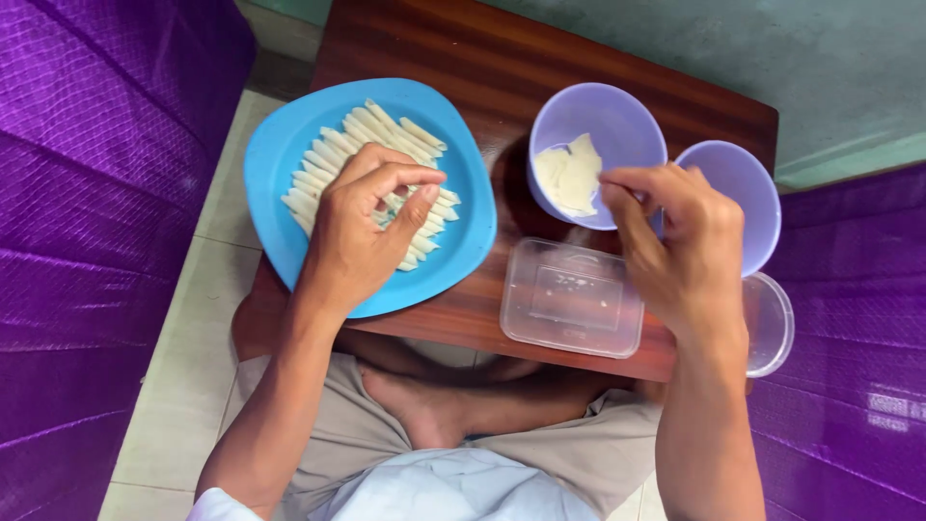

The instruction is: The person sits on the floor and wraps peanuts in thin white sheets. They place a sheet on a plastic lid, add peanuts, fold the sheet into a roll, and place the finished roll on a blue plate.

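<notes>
A blue plate (pixel 280 164) on the small wooden table (pixel 502 68) holds a row of several thin pale rolled sticks (pixel 333 154). My left hand (pixel 362 232) rests over the near end of that row, fingertips pinched on one of the rolls. My right hand (pixel 680 241) hovers at the near rim of a lilac bowl (pixel 608 121), thumb and forefinger closed on the edge of a thin white wrapper sheet (pixel 569 174) that lies in the bowl.
A second lilac bowl (pixel 748 183) sits right of the first, partly behind my right hand. A clear rectangular plastic container (pixel 571 297) stands near the table's front edge, a clear round lid (pixel 772 323) beside it. Purple cushions (pixel 87 222) flank both sides.
</notes>
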